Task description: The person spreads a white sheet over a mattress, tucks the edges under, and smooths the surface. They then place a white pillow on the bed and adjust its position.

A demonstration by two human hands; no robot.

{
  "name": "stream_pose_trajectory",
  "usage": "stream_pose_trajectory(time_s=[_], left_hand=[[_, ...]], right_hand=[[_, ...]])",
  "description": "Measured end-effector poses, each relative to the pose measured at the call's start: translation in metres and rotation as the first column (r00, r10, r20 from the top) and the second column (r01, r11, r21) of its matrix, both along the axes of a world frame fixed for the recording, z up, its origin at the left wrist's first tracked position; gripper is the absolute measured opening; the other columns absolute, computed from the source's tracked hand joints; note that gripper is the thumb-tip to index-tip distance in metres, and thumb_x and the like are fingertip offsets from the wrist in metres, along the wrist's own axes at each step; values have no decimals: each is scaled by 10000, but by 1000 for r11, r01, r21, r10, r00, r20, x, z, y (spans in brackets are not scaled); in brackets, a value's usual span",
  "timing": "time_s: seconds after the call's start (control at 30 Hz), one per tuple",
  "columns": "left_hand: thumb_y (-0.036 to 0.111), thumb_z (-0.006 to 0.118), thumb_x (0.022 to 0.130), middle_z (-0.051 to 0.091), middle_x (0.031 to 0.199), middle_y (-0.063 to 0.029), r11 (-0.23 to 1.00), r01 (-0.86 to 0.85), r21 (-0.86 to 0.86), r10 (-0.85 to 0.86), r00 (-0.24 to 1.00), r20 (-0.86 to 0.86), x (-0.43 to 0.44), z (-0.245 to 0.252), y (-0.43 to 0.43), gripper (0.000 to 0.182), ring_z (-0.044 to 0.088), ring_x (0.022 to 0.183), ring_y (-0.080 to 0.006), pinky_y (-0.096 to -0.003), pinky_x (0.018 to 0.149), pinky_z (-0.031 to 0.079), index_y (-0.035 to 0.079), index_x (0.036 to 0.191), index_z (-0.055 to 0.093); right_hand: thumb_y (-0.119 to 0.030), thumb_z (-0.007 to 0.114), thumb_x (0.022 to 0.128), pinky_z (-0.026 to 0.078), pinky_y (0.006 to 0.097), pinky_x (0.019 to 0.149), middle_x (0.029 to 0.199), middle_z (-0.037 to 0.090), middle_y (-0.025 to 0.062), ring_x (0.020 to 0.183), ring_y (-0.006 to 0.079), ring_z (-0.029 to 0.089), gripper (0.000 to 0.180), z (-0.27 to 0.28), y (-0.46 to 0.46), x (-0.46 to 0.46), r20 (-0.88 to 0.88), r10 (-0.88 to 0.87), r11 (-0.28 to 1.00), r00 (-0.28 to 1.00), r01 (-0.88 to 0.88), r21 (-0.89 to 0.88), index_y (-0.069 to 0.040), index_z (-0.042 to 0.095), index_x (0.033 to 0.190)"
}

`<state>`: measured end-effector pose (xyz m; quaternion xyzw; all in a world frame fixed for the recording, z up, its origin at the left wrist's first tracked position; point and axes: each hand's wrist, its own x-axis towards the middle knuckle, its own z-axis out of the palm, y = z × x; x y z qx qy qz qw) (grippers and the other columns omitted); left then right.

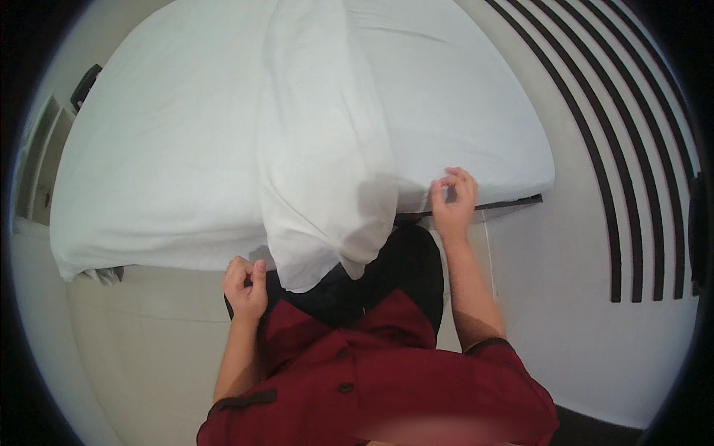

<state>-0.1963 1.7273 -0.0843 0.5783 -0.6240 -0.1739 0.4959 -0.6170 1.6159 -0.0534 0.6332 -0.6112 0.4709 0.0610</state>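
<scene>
A bed mattress covered with a white sheet spreads out before me. Across its middle lies a folded white cloth, whose near end hangs over the bed's edge against my black trousers. My left hand is at the left of that hanging end, by the near edge of the mattress, fingers curled and with nothing visible in it. On the other side, my right hand is raised beside the mattress edge with fingers bent and a gap between thumb and fingers; no object shows in it.
Dark parallel strips run along the pale wall at the right. A dark bed-base edge shows under the mattress. Light floor tiles lie at the lower left. A dark object stands beyond the bed's left side.
</scene>
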Motion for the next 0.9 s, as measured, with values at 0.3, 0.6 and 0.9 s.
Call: stream_pose_trajectory(time_s=[0.3, 0.6, 0.9], left_hand=[[329, 869, 831, 502, 657, -51, 972, 220, -82, -212, 973, 91, -28, 49, -23, 462, 446, 627, -228, -370, 603, 341, 64, 680, 522], [163, 817, 894, 492, 637, -87, 991, 133, -4, -129, 965, 228, -45, 41, -33, 424, 461, 620, -282, -411, 602, 343, 50, 658, 483], [137, 745, 957, 456, 666, -109, 961, 229, 153, -242, 967, 74, -46, 70, -21, 387, 450, 644, -245, -366, 633, 379, 8, 718, 470]], right_hand=[[-147, 747, 960, 535, 336, 852, 967, 690, 101, 918, 192, 669, 169, -27, 55, 69, 631, 173, 933, 756, -332, 142, -14, 642, 959], [-240, 779, 972, 491, 266, 697, 867, 603, -5, 749, 76, 551, 309, -38, 66, 87, 774, 101, 857, 625, -449, 252, -57, 562, 1093], [-377, 715, 1030, 482, 272, 786, 902, 632, -2, 839, 88, 559, 385, -35, 69, 92, 926, -47, 752, 375, -597, 280, -9, 606, 1056]])
